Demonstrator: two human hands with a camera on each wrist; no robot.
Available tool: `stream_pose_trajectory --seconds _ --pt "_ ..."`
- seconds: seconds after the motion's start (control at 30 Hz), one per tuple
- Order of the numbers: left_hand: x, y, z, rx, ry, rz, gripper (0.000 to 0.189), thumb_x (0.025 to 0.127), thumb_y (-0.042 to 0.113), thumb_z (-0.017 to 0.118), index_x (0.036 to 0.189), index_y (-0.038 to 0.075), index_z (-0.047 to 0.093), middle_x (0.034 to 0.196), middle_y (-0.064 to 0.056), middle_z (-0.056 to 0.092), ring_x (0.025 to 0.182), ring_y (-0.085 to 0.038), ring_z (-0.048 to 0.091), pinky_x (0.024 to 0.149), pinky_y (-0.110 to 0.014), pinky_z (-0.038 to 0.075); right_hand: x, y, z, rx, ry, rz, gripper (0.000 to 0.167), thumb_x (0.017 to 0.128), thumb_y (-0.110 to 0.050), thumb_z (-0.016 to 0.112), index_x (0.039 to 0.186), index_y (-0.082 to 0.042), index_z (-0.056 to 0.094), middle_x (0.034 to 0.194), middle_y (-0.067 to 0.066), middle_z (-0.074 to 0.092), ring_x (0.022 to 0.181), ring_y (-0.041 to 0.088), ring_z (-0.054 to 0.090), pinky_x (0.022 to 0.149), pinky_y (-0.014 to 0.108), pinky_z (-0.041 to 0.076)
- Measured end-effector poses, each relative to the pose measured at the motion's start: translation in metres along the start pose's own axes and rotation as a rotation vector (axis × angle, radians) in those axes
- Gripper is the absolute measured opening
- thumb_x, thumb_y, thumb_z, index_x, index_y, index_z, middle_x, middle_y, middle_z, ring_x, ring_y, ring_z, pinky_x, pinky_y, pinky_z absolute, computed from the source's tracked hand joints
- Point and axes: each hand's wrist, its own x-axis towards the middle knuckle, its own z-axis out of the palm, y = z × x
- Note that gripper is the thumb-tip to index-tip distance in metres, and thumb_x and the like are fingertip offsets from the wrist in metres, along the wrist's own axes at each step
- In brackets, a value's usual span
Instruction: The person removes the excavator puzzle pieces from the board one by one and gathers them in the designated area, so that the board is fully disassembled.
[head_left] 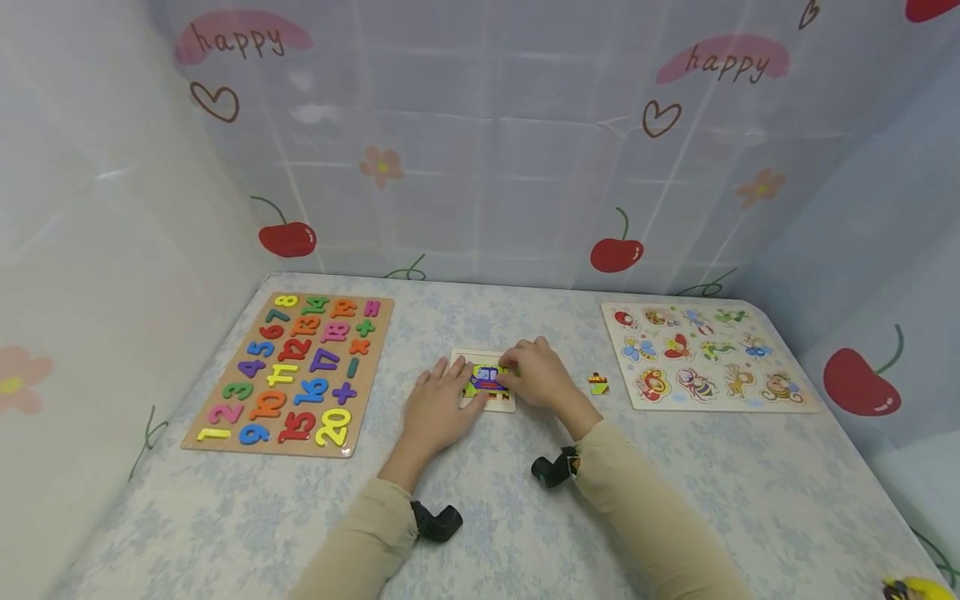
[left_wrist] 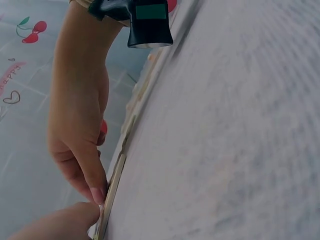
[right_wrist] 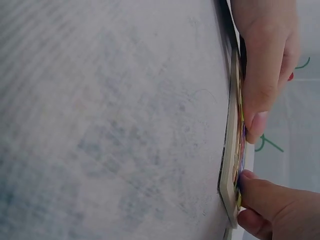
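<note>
- Location: the small puzzle board (head_left: 471, 354) lies on the tabletop (head_left: 495, 533) between the left hand (head_left: 437, 408) and the right hand (head_left: 542, 375); a vehicle picture (head_left: 489, 378) shows inside its border.
- Left grip: relaxed, fingers extended over the board's left side, clasping nothing.
- Right grip: fingers bent at the board's right side; whether they pinch a piece or merely press cannot be told.
- Jamming hazard: pressing on a tilted or misaligned piece would probably wedge it or lift its neighbours.
- Shifting hazard: if the left hand bears too lightly, a sideways push from the right hand may slide or swivel the board.
- Displacement hazard: the loose puzzle piece (head_left: 598, 383) lies between the right hand and the insect board (head_left: 626, 397); a wide sweep of the right hand could knock it away.
</note>
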Motion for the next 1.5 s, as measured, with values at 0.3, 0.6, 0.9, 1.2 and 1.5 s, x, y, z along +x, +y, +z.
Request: stream_pose_trajectory --seconds 0.3,0.6,0.9,1.2,1.5 --pt "0.005 0.011 0.000 0.044 0.038 -0.101 0.068 0.092 0.064 0.052 0.144 0.020 0.055 0.153 -0.001 0.048 0.148 -0.033 0.035 0.120 -0.053 0.031 0.002 0.000 0.002 0.016 -0.005 0.028 0.026 0.089 -0.034 0.074 0.104 -0.013 0.073 0.095 0.001 0.063 0.088 0.019 0.046 0.074 0.033 0.042" --pt "0.005 0.014 0.000 0.019 0.070 -0.138 0.066 0.089 0.062 0.059 0.141 0.021 0.058 0.151 -0.001 0.051 0.146 -0.033 0.037 0.119 -0.054 0.031 0.005 -0.002 -0.003 0.097 -0.057 0.084 0.025 0.089 -0.033 0.074 0.102 -0.014 0.064 0.085 0.001 0.057 0.086 0.019 0.044 0.069 0.031 0.039" --pt "0.004 0.015 0.000 -0.025 0.069 -0.151 0.066 0.089 0.061 0.059 0.141 0.021 0.058 0.152 -0.001 0.050 0.148 -0.033 0.035 0.120 -0.054 0.028 0.005 0.002 -0.002 0.253 -0.064 0.097 0.019 0.092 -0.027 0.072 0.101 -0.018 0.059 0.097 0.003 0.065 0.092 0.020 0.055 0.074 0.033 0.049" --pt "0.002 0.013 0.003 -0.044 0.102 -0.143 0.066 0.088 0.061 0.060 0.140 0.020 0.059 0.150 -0.002 0.051 0.147 -0.034 0.036 0.120 -0.055 0.029 0.005 0.016 -0.019 0.344 -0.006 0.115 0.018 0.094 -0.025 0.069 0.107 -0.018 0.060 0.105 0.007 0.067 0.093 0.022 0.060 0.073 0.034 0.049" --pt "0.001 0.014 0.004 -0.089 0.127 -0.141 0.065 0.087 0.059 0.062 0.138 0.019 0.061 0.150 -0.002 0.052 0.147 -0.035 0.036 0.120 -0.055 0.028 0.002 0.065 -0.042 0.366 0.040 0.227 0.021 0.096 -0.026 0.066 0.113 -0.016 0.059 0.112 0.011 0.064 0.095 0.027 0.058 0.071 0.033 0.047"
